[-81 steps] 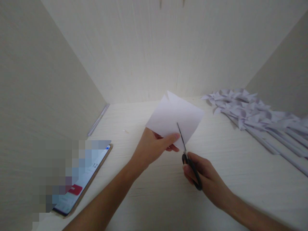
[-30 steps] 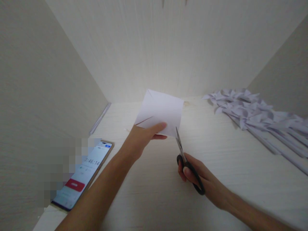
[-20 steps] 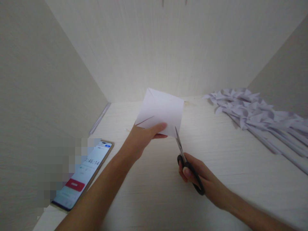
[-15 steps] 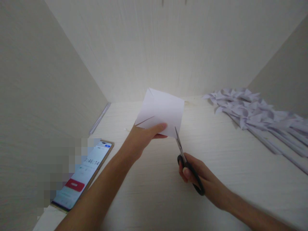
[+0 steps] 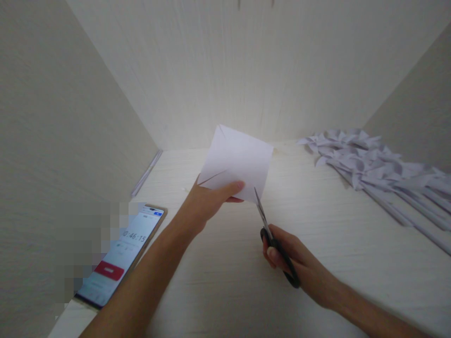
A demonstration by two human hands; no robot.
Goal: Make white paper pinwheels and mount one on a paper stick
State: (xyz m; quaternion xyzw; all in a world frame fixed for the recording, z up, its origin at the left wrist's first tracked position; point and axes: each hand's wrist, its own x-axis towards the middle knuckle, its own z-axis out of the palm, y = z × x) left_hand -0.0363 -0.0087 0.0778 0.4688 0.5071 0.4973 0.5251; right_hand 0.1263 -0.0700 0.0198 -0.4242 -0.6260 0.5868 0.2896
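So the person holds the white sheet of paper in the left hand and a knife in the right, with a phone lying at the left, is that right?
Not quite: the right hand holds black-handled scissors, not a knife, as the head view shows. The rest stands: the left hand holds the white sheet of paper, and a phone lies at the left.

I have one view only, from the head camera, looking forward and down at close range into a pale walled nook. The counter (image 5: 225, 281) fills the lower half; my forearms enter from 6 o'clock. A phone (image 5: 121, 256) sits at 8 o'clock, paper pinwheels (image 5: 369, 164) at 3 o'clock.
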